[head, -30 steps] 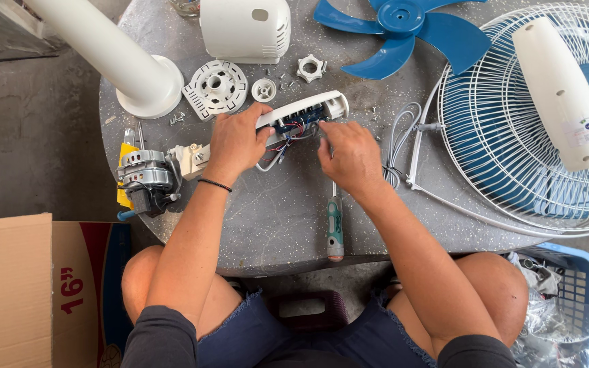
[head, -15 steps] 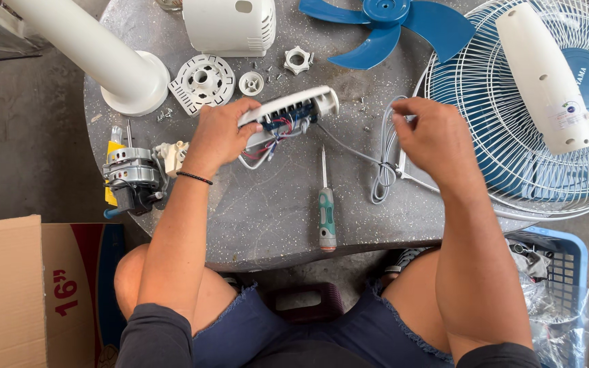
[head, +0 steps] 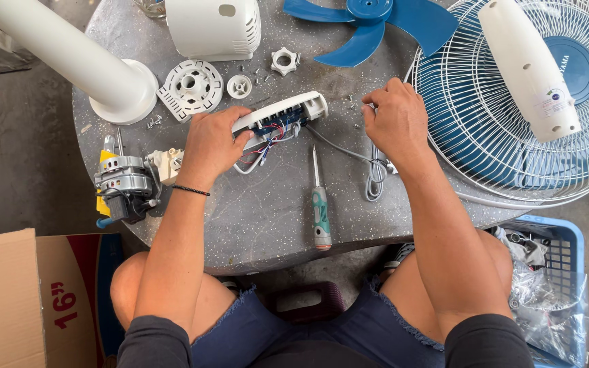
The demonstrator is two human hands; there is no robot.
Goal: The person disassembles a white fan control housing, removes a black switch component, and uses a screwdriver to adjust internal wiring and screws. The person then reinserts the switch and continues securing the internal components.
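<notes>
Head view showed the left hand (head: 209, 146) grasping one white switch housing (head: 281, 116), open side up (red, blue and white wires inside), on the grey round table (head: 253, 218). Right of that grip, the right hand (head: 397, 119) pinched small bits by the grey cord (head: 373, 170); whether it clenched any I cannot tell. Below the grip lay one green-handled screwdriver (head: 320, 211). Lower left stood one brown cardboard box (head: 8, 300) with a red panel.

Your white switch housing (head: 281, 116) lies tilted open-side up on the tabletop (head: 253, 211), coloured wires exposed, grey cord (head: 349, 153) trailing right.
</notes>
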